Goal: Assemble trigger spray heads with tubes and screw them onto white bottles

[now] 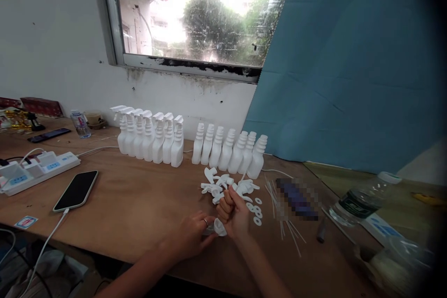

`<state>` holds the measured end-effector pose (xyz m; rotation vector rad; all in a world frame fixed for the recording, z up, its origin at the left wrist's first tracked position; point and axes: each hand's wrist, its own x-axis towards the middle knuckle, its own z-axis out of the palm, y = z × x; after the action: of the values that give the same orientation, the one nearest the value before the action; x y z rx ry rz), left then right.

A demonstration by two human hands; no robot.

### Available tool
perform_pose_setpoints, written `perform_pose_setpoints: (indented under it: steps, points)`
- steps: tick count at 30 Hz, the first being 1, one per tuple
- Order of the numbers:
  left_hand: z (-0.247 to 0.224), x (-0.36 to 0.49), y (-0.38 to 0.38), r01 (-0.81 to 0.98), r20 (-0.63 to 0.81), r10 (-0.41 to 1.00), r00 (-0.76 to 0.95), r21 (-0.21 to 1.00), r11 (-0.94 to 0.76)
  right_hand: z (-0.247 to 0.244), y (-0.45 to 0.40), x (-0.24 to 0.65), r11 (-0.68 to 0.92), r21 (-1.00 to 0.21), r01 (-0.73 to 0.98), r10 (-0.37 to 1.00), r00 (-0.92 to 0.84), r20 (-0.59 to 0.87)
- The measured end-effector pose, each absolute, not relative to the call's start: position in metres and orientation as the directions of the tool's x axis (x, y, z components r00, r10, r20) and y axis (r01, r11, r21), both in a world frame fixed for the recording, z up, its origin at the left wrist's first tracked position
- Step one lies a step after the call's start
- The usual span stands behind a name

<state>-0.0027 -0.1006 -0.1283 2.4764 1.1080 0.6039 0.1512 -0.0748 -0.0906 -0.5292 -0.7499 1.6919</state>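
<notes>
My left hand [193, 235], with a ring on one finger, is closed around a white spray trigger head [220, 227] low over the table's front edge. Right beside it, my right hand [234, 212] is curled with the thumb pressed on the fingers. What it grips, if anything, is hidden. Just behind the hands lies a heap of loose white trigger heads [211, 176]. Several flat white rings [257, 220] lie to the right of my right hand. Thin white dip tubes [291, 233] are scattered further right.
Along the wall stand a row of white bottles with trigger heads [148, 142] and a row of topless bottles [228, 149]. A phone [76, 191] on a cable and a power strip [52, 170] lie left. A water bottle [363, 200] and a dark marker-like object [321, 231] sit right.
</notes>
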Motion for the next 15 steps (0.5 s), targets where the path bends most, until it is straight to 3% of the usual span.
perform_pose_setpoints:
  steps: [15]
  points:
    - [-0.131, -0.002, -0.1, 0.621, 0.24, 0.757, 0.608, 0.451, -0.641, -0.105, -0.075, 0.145, -0.048, -0.774, -0.632, 0.972, -0.208, 0.109]
